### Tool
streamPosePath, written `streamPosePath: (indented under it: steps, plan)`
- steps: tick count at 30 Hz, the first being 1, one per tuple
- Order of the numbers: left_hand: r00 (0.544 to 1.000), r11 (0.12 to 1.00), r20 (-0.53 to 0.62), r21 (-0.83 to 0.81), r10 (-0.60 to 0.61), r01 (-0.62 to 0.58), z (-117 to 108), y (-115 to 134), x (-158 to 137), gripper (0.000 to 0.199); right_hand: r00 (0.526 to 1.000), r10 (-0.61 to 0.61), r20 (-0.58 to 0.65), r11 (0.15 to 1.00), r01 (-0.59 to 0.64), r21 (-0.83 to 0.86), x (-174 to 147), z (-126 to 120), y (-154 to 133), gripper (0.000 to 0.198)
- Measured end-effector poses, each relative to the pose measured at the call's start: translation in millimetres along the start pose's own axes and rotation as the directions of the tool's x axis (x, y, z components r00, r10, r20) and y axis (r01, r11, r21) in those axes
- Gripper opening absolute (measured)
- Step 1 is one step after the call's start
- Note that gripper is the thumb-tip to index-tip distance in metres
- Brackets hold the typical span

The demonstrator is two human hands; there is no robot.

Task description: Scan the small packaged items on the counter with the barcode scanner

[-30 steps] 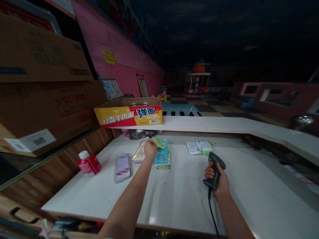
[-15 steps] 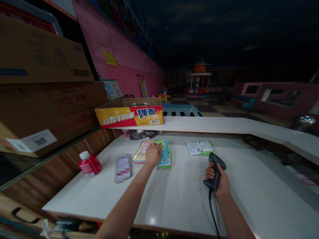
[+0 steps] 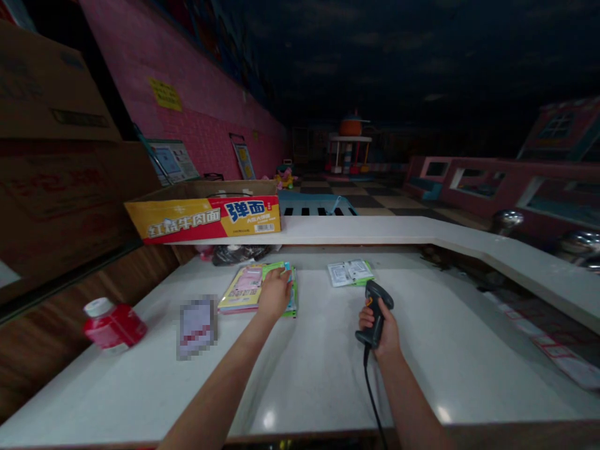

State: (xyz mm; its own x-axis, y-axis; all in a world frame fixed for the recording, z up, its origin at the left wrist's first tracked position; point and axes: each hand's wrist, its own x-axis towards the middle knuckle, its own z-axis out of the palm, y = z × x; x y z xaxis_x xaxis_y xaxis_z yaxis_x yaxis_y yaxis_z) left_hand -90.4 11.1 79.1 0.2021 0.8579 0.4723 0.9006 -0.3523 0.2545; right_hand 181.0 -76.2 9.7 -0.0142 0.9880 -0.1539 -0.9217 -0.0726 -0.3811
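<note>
My left hand (image 3: 275,292) is over the right side of a stack of flat, colourful packets on the white counter. Its fingers curl over the top edge of a green-and-pink packet (image 3: 255,277); the thumb's grip is partly hidden. Beneath and to the left lies a yellow-and-pink packet (image 3: 237,299), with green edges of others showing at the right. My right hand (image 3: 387,331) is wrapped round the handle of a black barcode scanner (image 3: 375,319), upright, its cable running down. Beyond the scanner, white-and-green packets (image 3: 350,273) lie face up, apart from both hands.
A red bottle with a white cap (image 3: 115,325) and a blurred-out item (image 3: 197,328) are at the left. A yellow-and-red open carton (image 3: 206,219) stands on the raised ledge (image 3: 356,230). Large cardboard boxes (image 3: 60,194) are stacked at far left. Papers (image 3: 548,344) lie at right.
The view has turned a little right, shifting everything left. My left fingers have curled more, and the packet's pink-and-green part now shows left of the hand. My right hand still holds the scanner.
</note>
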Motion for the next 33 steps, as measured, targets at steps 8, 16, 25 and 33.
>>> streamPosePath:
  steps: [8,16,25,33]
  plan:
    - [0.993,0.810,0.120,-0.583,0.004,0.067,72,79,23,0.018,1.000,-0.026,0.007,1.000,0.026,-0.018,0,2,0,0.034]
    - [0.683,0.236,0.607,-0.652,-0.406,0.720,137,146,65,0.008,0.999,0.003,-0.051,0.995,0.003,0.103,2,4,0,0.029]
    - [0.646,0.245,0.491,-0.652,-0.584,0.717,163,158,80,0.014,0.999,0.002,-0.049,0.987,0.006,0.161,5,4,2,0.032]
    - [0.647,0.154,0.477,-0.722,-0.594,0.674,158,148,84,0.019,1.000,0.005,-0.026,0.981,0.000,0.194,9,-4,2,0.028]
